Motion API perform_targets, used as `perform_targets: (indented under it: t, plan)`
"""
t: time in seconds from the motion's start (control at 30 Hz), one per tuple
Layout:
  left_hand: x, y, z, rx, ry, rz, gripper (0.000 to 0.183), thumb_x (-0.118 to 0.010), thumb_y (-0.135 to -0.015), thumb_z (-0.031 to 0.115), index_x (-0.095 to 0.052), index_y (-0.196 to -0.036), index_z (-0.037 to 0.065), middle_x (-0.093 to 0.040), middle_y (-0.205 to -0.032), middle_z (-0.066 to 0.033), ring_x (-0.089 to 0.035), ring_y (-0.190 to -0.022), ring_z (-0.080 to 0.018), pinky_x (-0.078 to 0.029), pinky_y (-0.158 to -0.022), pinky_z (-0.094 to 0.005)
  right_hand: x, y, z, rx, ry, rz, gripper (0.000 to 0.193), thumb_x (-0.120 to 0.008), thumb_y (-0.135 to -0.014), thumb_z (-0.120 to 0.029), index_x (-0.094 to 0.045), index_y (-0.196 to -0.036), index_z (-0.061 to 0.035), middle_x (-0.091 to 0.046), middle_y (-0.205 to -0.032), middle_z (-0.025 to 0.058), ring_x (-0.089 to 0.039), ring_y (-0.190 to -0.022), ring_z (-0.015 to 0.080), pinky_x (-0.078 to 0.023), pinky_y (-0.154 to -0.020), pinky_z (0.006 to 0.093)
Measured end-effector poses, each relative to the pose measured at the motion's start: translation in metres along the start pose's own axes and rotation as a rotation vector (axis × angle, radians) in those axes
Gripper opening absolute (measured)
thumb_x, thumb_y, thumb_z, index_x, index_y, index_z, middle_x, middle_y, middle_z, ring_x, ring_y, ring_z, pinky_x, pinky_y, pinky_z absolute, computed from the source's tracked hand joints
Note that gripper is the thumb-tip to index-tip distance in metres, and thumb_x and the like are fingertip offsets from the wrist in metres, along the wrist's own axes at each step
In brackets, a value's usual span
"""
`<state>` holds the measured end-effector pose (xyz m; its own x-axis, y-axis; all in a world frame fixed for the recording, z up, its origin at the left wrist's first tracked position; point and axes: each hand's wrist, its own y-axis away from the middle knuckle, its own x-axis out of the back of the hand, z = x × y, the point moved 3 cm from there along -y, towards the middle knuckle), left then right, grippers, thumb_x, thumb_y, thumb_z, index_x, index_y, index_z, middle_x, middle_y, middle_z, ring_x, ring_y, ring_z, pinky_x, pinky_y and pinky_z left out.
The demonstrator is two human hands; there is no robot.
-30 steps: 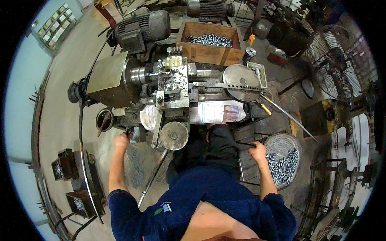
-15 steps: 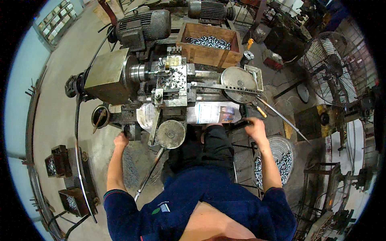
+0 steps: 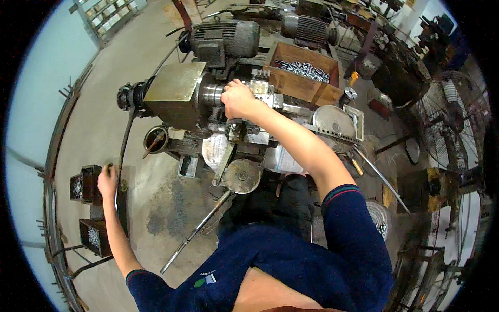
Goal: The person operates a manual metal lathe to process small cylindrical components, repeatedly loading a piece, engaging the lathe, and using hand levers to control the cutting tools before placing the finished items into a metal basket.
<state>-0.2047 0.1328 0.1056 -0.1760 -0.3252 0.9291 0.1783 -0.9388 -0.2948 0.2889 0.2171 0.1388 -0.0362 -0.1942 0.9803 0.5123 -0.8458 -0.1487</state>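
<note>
The right hand is swinging up to the lathe spindle, upper centre, left hand out beside the parts bin, mid-left, putting both within reach; I can't tell either grip.

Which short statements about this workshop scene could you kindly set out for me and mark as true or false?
1. The wooden crate holds small shiny metal parts. True.
2. The right hand is at the machine, close to its shiny metal cylinder. True.
3. The left hand is over the wooden crate. False: it is near the upper of the two dark boxes at the picture's left.
4. The fan stands to the left of the machine. False: it stands to the right.
5. A stick leans in the round pot. True.
</note>
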Motion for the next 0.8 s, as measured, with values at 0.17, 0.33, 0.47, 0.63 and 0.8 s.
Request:
perform_targets:
  t: [0.17,0.33,0.47,0.63,0.8]
  plan:
    - [-0.045,0.074,-0.038,0.279,-0.238,0.039,0.055,-0.043,-0.085,0.053,-0.061,-0.092,0.001,-0.063,-0.086,-0.0222,-0.06,-0.084,-0.0378,-0.047,-0.071,-0.0443,-0.023,-0.024,-0.002,-0.056,-0.059,-0.115,0.021,-0.066,-0.058,-0.025,-0.068,-0.072,-0.0098,-0.065,-0.083,0.0111,-0.058,-0.088,0.027,-0.041,-0.084,0.0359]
    - [-0.026,0.098,0.023,0.416,-0.059,-0.101,0.05,-0.058,-0.075,0.047,-0.06,-0.094,0.001,-0.062,-0.089,-0.0211,-0.06,-0.085,-0.0391,-0.045,-0.073,-0.0458,-0.019,-0.021,-0.004,-0.023,-0.042,-0.13,0.019,-0.061,-0.063,-0.02,-0.068,-0.076,-0.0094,-0.066,-0.087,0.0118,-0.059,-0.092,0.027,-0.041,-0.086,0.0357]
    - [-0.027,0.118,0.038,0.406,-0.067,-0.054,0.042,-0.061,-0.073,0.039,-0.06,-0.091,0.002,-0.062,-0.087,-0.0203,-0.059,-0.082,-0.0397,-0.045,-0.073,-0.0466,-0.02,-0.025,-0.011,-0.03,-0.105,-0.1,0.018,-0.061,-0.062,-0.018,-0.068,-0.075,-0.0079,-0.066,-0.087,0.0125,-0.058,-0.091,0.0284,-0.039,-0.089,0.0369]
    - [-0.028,0.119,0.056,0.376,-0.101,-0.026,0.035,-0.06,-0.073,0.031,-0.057,-0.09,0.001,-0.062,-0.081,-0.0209,-0.059,-0.076,-0.0396,-0.046,-0.066,-0.0474,-0.023,-0.017,-0.005,-0.07,-0.052,-0.073,0.017,-0.062,-0.062,-0.02,-0.068,-0.073,-0.0089,-0.066,-0.085,0.0119,-0.058,-0.092,0.029,-0.037,-0.092,0.0352]
    - [-0.031,0.124,0.057,0.342,-0.068,0.016,0.045,-0.061,-0.074,0.032,-0.056,-0.106,0.001,-0.063,-0.084,-0.0191,-0.06,-0.079,-0.0376,-0.046,-0.068,-0.0455,0.004,0.008,0.001,-0.092,-0.077,0.095,0.023,-0.062,-0.058,-0.023,-0.067,-0.069,-0.0033,-0.063,-0.08,0.0143,-0.056,-0.09,0.0302,-0.035,-0.096,0.0398]
